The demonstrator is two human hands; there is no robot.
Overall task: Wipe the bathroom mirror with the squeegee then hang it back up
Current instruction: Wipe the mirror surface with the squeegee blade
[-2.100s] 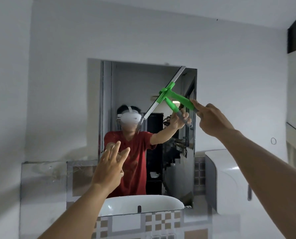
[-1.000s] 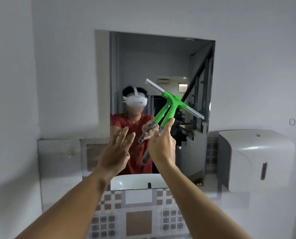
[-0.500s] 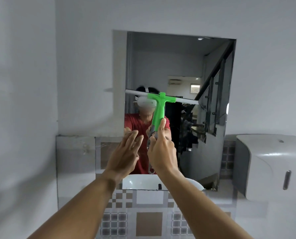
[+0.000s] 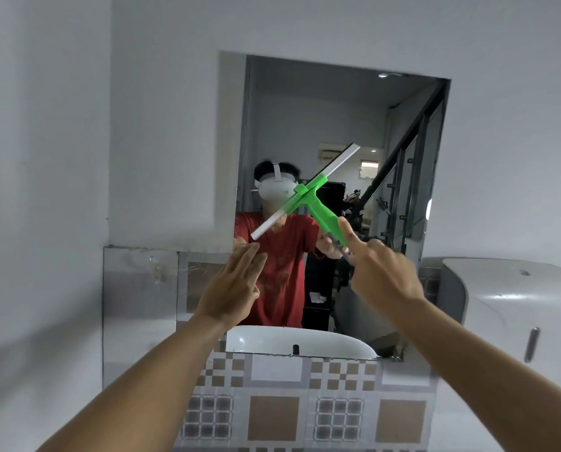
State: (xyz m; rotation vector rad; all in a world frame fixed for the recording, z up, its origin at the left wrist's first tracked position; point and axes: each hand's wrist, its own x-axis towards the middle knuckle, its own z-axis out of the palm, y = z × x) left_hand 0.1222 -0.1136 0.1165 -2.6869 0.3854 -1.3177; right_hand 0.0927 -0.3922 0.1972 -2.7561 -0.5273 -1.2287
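Note:
The rectangular wall mirror (image 4: 321, 102) fills the middle of the head view. My right hand (image 4: 380, 275) grips the handle of a green squeegee (image 4: 318, 203), forefinger laid along it. Its white blade slants across the glass from lower left to upper right. My left hand (image 4: 233, 285) is raised flat in front of the mirror's lower left, fingers together and holding nothing. It sits just below the blade's lower end without touching it. The mirror reflects a person in a red shirt.
A white wall dispenser (image 4: 507, 305) hangs to the right of the mirror. Patterned brown and white tiles (image 4: 272, 419) run below it, and a white basin shows reflected at the mirror's bottom edge. Plain white walls lie to the left and above.
The squeegee blade swung from level to a slant, its right end up. My right hand shifted right and a little lower. My left hand stayed raised in front of the mirror.

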